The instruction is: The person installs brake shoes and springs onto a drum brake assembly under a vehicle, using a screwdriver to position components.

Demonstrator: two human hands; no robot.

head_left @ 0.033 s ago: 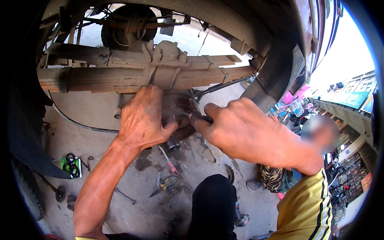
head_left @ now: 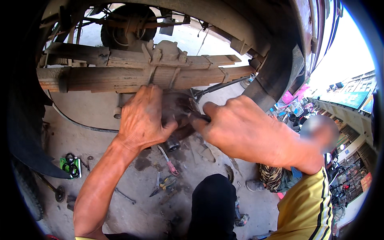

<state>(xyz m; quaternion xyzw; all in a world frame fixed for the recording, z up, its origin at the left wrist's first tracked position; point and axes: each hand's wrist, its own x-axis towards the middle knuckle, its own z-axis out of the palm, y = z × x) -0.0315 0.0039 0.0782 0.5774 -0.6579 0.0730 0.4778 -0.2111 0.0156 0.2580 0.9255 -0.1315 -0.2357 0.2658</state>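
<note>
A dark, greasy metal hub (head_left: 176,105) sits below a rusty leaf spring (head_left: 116,79), between my two hands. My left hand (head_left: 142,116) is bent over the hub's left side, its fingers curled on the top edge and its thumb on the front face. My right hand (head_left: 244,130) is closed around a thin dark tool (head_left: 206,118) on the right of the hub. Most of that tool is hidden by my fingers, so its kind does not show. Under the hub, a short black cylindrical end (head_left: 173,144) sticks out toward me.
On the floor lie a pink-handled tool (head_left: 172,167), pliers (head_left: 167,183), a wrench (head_left: 125,196) and black rings on a green box (head_left: 71,166). A black hose (head_left: 84,125) curves at left. Another person (head_left: 276,178) crouches at right. The vehicle's fender (head_left: 276,68) overhangs.
My right hand has tipped up very slightly at the knuckles. My left hand and the hub look the same.
</note>
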